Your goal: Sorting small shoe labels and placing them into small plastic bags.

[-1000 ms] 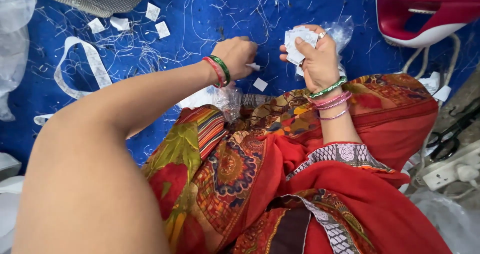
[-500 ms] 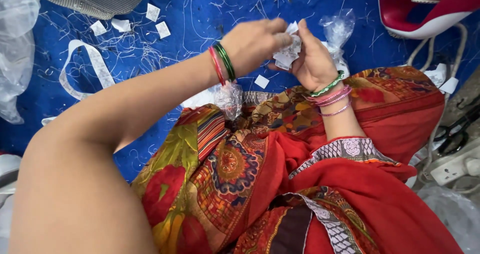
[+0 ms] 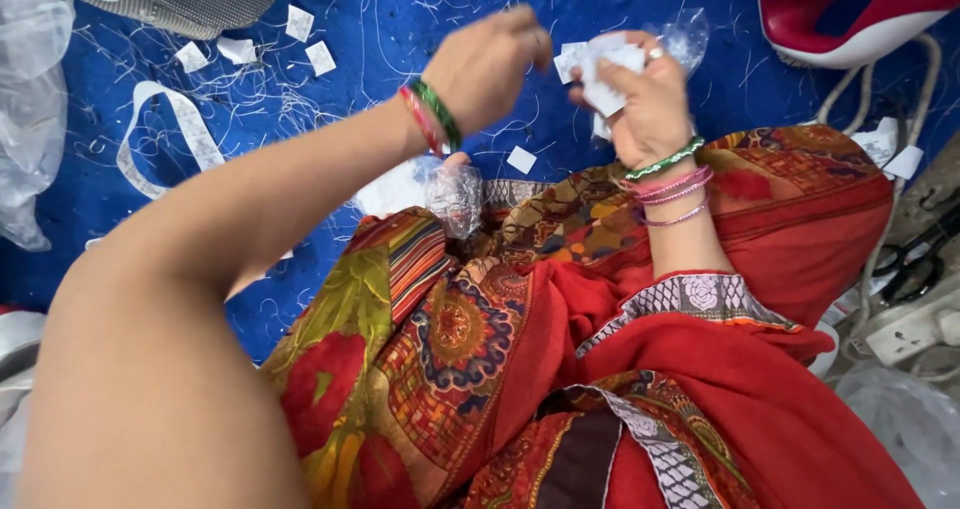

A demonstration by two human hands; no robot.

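Several small white paper tags [image 3: 605,69] sit bunched in the right hand [image 3: 645,104], fingers clamped around them; left hand [image 3: 490,64] hovers just beside, loosely curled, holding nothing I can make out; loose tags [image 3: 320,57] litter the blue cloth [image 3: 380,19] far left

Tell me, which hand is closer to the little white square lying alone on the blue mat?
The right hand. It holds white tags just above and to the right of the white square. The left hand hangs higher, farther away.

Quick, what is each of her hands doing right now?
Left hand: fingers curled, blurred; cannot tell whether it holds anything.
Right hand: closed on a bunch of small white tags.
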